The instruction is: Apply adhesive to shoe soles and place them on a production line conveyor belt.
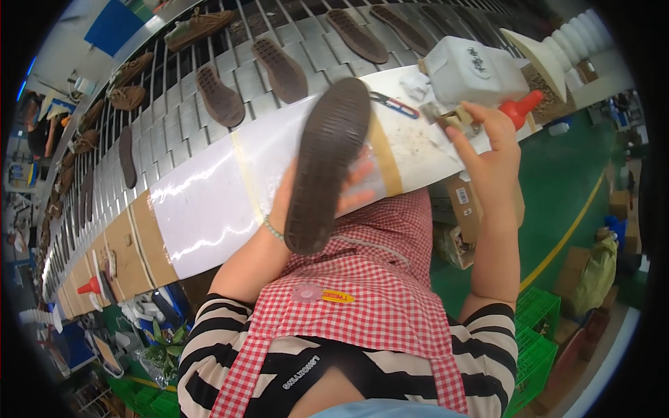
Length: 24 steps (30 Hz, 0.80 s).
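Observation:
My left hand (356,182) supports a dark brown shoe sole (327,160) from behind, its ridged face turned up and its length tilted over the bench edge. Part of that hand is hidden by the sole. Off to the right, my right hand (493,150) has thumb and forefinger closed around a small tan block (461,118), whose kind I cannot make out. Close to those fingers are a cutter-like tool with a red and blue handle (396,105), a white plastic jug (470,70) and a red squeeze bottle tip (523,108).
Beyond the bench board (198,202) runs a slatted metal conveyor (178,136) carrying several brown soles (279,70) and brown shoes (198,29). A white flexible duct (575,42) hangs at the far right. Green crates (533,348) stand on the floor at lower right.

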Tool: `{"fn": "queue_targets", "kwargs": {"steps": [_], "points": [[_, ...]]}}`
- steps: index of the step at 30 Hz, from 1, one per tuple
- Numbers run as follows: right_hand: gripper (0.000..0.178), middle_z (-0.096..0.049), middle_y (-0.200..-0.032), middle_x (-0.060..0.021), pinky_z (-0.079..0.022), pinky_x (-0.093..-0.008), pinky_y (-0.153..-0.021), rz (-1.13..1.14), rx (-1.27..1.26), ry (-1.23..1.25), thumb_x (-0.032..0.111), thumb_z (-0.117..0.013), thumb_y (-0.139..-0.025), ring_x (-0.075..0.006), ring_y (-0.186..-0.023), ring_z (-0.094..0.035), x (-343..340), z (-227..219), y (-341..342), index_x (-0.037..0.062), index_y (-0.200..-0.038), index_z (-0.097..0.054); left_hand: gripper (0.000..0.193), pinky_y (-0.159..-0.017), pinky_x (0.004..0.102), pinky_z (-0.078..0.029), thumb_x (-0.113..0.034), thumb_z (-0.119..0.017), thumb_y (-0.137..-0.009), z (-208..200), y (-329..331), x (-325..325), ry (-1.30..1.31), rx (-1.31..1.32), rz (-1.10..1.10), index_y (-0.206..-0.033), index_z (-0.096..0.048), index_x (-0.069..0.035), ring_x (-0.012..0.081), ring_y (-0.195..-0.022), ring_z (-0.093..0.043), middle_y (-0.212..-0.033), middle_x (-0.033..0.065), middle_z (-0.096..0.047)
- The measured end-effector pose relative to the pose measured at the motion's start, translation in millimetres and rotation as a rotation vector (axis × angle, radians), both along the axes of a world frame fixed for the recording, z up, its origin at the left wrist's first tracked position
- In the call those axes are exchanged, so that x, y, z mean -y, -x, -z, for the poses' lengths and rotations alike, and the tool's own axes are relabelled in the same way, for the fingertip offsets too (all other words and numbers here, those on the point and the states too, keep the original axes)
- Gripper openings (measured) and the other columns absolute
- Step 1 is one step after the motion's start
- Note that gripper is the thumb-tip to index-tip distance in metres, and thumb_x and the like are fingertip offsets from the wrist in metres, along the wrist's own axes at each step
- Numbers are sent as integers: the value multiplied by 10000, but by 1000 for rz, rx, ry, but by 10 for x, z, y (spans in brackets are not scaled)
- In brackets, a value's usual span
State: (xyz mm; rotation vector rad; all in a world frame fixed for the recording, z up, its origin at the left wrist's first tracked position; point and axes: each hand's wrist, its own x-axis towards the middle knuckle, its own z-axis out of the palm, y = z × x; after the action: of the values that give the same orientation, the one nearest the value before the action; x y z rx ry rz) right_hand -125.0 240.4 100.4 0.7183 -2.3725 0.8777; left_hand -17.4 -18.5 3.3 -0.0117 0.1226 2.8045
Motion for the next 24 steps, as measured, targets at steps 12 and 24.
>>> {"fn": "queue_targets", "kwargs": {"steps": [12, 24], "points": [[360, -698, -971, -97, -489, -450, -869, 279, -89, -293, 135, -799, -743, -314, -996, -640, -866, 470, 676, 65, -1082, -701, 433, -1206, 642, -171, -410, -562, -985, 467, 69, 909, -26, -161, -433, -1256, -679, -94, 419, -1459, -316, -1536, 122, -461], [382, -715, -1040, -172, -517, -446, -877, 358, 22, -246, 192, -801, -773, -359, -984, -673, -965, 593, 733, 53, -1118, -715, 740, -1124, 716, -261, -572, -404, -1003, 140, -703, 774, 131, 140, -34, -1574, -288, -115, 530, -1440, -282, -1596, 228, -300]]}}
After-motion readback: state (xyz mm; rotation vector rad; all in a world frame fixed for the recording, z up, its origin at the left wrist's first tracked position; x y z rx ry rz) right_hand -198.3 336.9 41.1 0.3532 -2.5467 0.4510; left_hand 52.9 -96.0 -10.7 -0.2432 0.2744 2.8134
